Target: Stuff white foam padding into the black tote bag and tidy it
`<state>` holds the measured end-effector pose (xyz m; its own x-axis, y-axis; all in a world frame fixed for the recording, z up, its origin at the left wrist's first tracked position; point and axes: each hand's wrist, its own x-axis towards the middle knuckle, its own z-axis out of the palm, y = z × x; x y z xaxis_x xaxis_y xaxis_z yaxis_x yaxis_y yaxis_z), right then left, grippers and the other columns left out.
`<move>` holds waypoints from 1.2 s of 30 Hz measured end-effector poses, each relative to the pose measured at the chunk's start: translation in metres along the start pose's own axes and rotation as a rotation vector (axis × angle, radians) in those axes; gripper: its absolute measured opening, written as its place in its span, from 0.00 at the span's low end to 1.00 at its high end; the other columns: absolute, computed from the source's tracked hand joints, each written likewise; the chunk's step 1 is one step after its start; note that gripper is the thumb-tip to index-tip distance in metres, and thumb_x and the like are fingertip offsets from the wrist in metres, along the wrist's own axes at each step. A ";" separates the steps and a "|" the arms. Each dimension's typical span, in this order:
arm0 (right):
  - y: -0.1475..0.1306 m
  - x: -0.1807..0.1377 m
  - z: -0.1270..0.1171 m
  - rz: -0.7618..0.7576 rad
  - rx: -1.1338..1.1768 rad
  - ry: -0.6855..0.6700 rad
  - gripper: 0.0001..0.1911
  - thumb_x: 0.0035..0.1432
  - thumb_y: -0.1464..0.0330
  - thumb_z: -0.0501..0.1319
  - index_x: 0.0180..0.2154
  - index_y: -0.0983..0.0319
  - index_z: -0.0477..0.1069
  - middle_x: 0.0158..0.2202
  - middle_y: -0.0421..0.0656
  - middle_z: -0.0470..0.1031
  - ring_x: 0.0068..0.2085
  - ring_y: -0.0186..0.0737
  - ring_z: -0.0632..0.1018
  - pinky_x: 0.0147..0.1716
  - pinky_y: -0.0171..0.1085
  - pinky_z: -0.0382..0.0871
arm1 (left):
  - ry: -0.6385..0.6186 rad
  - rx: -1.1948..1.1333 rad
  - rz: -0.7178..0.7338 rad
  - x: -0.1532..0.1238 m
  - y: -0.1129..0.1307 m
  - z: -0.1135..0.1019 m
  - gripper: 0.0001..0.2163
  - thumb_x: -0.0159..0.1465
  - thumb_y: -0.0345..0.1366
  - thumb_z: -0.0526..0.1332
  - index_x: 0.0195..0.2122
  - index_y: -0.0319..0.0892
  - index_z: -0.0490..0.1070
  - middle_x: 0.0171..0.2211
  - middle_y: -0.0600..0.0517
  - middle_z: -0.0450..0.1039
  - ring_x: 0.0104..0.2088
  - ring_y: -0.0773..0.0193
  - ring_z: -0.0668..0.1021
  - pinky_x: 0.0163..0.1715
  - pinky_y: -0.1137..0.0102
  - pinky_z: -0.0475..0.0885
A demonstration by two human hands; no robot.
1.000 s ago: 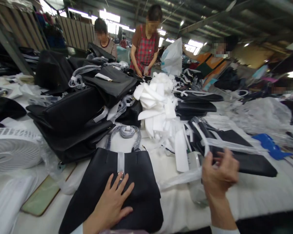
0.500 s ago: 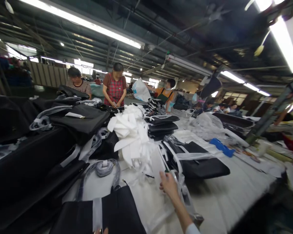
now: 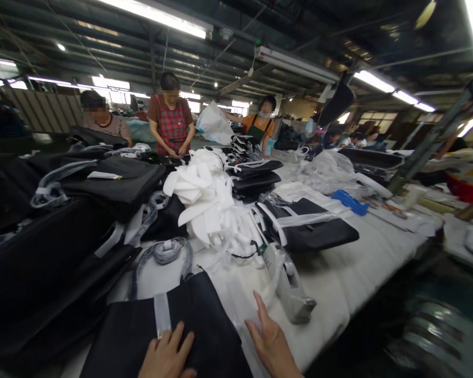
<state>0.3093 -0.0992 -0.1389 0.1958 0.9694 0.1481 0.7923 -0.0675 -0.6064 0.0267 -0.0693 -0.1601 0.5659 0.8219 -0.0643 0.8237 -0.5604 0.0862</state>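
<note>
A black handbag [image 3: 189,325] with a wrapped strap lies flat on the white table [image 3: 339,283] right in front of me. My left hand [image 3: 167,357] rests on the bag with fingers spread. My right hand [image 3: 270,341] is at the bag's right edge, fingers stretched out, touching a thin clear plastic sheet [image 3: 240,299]. A grey tagging tool [image 3: 289,286] lies just beyond my right hand. Neither hand holds anything.
A heap of white foam pieces [image 3: 208,205] sits mid-table. Stacks of black bags [image 3: 63,231] fill the left side; another bag [image 3: 311,231] lies to the right. Three people [image 3: 171,123] work at the far end. The table edge [image 3: 362,304] drops off at right.
The camera tilted up, then came partly back down. My right hand drew back from the foam strips to the near edge, beside the bag. My left hand stayed on the bag.
</note>
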 end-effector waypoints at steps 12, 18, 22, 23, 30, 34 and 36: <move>0.023 -0.024 -0.003 0.192 0.004 -0.303 0.20 0.63 0.55 0.48 0.47 0.60 0.67 0.38 0.49 0.79 0.41 0.51 0.79 0.40 0.42 0.69 | -0.211 -0.070 0.397 0.105 0.014 -0.084 0.30 0.50 0.44 0.73 0.53 0.46 0.65 0.55 0.45 0.65 0.40 0.53 0.80 0.35 0.65 0.76; 0.003 -0.005 -0.020 0.270 0.155 -0.007 0.18 0.61 0.50 0.50 0.37 0.58 0.65 0.28 0.41 0.73 0.29 0.43 0.74 0.30 0.38 0.64 | 0.100 -0.029 0.334 0.063 0.008 -0.047 0.07 0.62 0.34 0.61 0.40 0.45 0.66 0.48 0.48 0.67 0.39 0.58 0.75 0.37 0.64 0.74; -0.029 0.022 -0.017 0.160 0.192 -0.022 0.17 0.61 0.52 0.51 0.29 0.56 0.60 0.21 0.35 0.63 0.24 0.37 0.67 0.26 0.35 0.58 | 0.331 -0.059 0.309 0.046 0.006 -0.023 0.06 0.64 0.29 0.56 0.40 0.44 0.68 0.48 0.46 0.69 0.39 0.59 0.74 0.39 0.63 0.74; -0.037 0.028 -0.013 0.126 0.183 -0.053 0.17 0.62 0.52 0.51 0.28 0.56 0.59 0.20 0.34 0.61 0.23 0.36 0.66 0.26 0.35 0.56 | 0.369 -0.064 0.301 0.044 0.006 -0.021 0.06 0.64 0.29 0.55 0.41 0.44 0.69 0.47 0.46 0.70 0.39 0.59 0.74 0.40 0.63 0.74; -0.052 0.040 0.013 -0.071 -0.119 -0.318 0.12 0.65 0.61 0.49 0.34 0.60 0.65 0.26 0.42 0.73 0.30 0.42 0.75 0.30 0.36 0.56 | 0.388 -0.033 0.247 0.043 0.010 -0.023 0.08 0.63 0.31 0.58 0.44 0.45 0.68 0.49 0.47 0.70 0.38 0.58 0.74 0.39 0.62 0.74; -0.048 0.038 0.010 -0.111 -0.267 -0.387 0.11 0.65 0.64 0.51 0.35 0.62 0.68 0.29 0.46 0.76 0.34 0.45 0.78 0.32 0.36 0.57 | 0.402 -0.061 0.240 0.044 0.010 -0.018 0.08 0.63 0.32 0.59 0.44 0.45 0.68 0.49 0.46 0.69 0.39 0.57 0.74 0.40 0.60 0.74; -0.051 0.039 0.012 -0.143 -0.276 -0.417 0.11 0.65 0.64 0.51 0.35 0.62 0.69 0.30 0.46 0.77 0.34 0.45 0.78 0.32 0.36 0.58 | 0.403 -0.104 0.259 0.046 0.009 -0.014 0.07 0.64 0.32 0.58 0.44 0.44 0.69 0.49 0.46 0.69 0.39 0.57 0.73 0.40 0.61 0.74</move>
<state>0.2690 -0.0551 -0.1115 -0.1280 0.9814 -0.1431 0.9282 0.0677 -0.3660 0.0600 -0.0349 -0.1485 0.6762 0.6423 0.3609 0.6382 -0.7554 0.1485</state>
